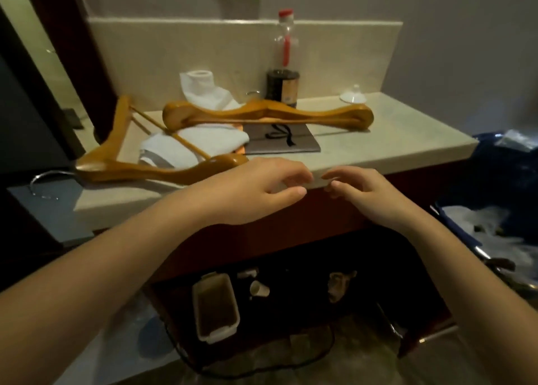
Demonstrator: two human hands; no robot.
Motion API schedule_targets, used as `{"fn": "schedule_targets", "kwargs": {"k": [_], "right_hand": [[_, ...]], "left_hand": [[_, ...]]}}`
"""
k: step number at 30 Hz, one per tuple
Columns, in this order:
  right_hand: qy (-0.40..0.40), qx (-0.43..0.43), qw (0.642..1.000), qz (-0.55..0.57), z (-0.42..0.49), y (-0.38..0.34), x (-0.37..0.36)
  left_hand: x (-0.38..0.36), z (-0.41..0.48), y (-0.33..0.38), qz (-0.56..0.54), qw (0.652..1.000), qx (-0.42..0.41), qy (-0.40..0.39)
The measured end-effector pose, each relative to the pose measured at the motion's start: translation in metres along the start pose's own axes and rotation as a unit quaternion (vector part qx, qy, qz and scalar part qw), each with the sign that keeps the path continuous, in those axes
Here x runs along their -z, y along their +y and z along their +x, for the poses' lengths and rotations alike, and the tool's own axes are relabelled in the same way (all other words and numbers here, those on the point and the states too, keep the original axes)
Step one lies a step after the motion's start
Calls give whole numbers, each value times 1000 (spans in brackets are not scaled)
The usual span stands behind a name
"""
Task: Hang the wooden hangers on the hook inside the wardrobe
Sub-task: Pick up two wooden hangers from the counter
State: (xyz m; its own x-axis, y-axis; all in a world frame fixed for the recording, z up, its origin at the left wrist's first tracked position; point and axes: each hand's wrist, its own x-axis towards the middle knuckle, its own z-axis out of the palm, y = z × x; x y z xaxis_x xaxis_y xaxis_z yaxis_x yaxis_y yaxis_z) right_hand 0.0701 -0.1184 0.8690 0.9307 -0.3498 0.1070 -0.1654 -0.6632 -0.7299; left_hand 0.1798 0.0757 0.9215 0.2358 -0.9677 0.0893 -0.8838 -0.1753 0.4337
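Note:
Two wooden hangers lie on a pale stone counter (393, 143). The near hanger (116, 163) sits at the counter's left end, its metal hook (43, 181) sticking out past the edge. The far hanger (267, 114) lies lengthwise across the back, over white towels (203, 143). My left hand (250, 189) hovers at the counter's front edge, just right of the near hanger's tip, fingers loosely curled and holding nothing. My right hand (366, 192) hangs beside it, fingers relaxed and empty. The wardrobe and its hook are not in view.
A bottle with a red cap (283, 61), a toilet paper roll (201, 79), a grey folder (282, 141) and a small clear lid (353, 95) sit on the counter. Below it are a plastic box (215, 306) and cups. A blue bag (495, 204) stands at right.

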Motion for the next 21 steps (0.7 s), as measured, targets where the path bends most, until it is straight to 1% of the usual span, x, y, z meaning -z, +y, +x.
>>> {"fn": "schedule_targets", "kwargs": {"k": [4, 6, 9, 12, 15, 17, 21], "right_hand": [[-24, 3, 1000, -15, 44, -20, 11], [-19, 13, 999, -28, 65, -25, 12], [5, 38, 998, -59, 95, -26, 9], [8, 45, 996, -74, 121, -25, 7], [5, 44, 994, -103, 146, -22, 9], [10, 50, 990, -131, 164, -19, 12], [10, 64, 984, -165, 205, -12, 18]], "left_hand": [[25, 15, -26, 59, 998, 14, 21], [37, 22, -42, 76, 996, 25, 34], [50, 34, -74, 88, 993, 61, 44], [54, 52, -106, 119, 984, 111, 66], [52, 69, -131, 191, 960, 184, 90], [48, 79, -144, 216, 944, 220, 114], [42, 86, -165, 254, 901, 293, 194]]}}
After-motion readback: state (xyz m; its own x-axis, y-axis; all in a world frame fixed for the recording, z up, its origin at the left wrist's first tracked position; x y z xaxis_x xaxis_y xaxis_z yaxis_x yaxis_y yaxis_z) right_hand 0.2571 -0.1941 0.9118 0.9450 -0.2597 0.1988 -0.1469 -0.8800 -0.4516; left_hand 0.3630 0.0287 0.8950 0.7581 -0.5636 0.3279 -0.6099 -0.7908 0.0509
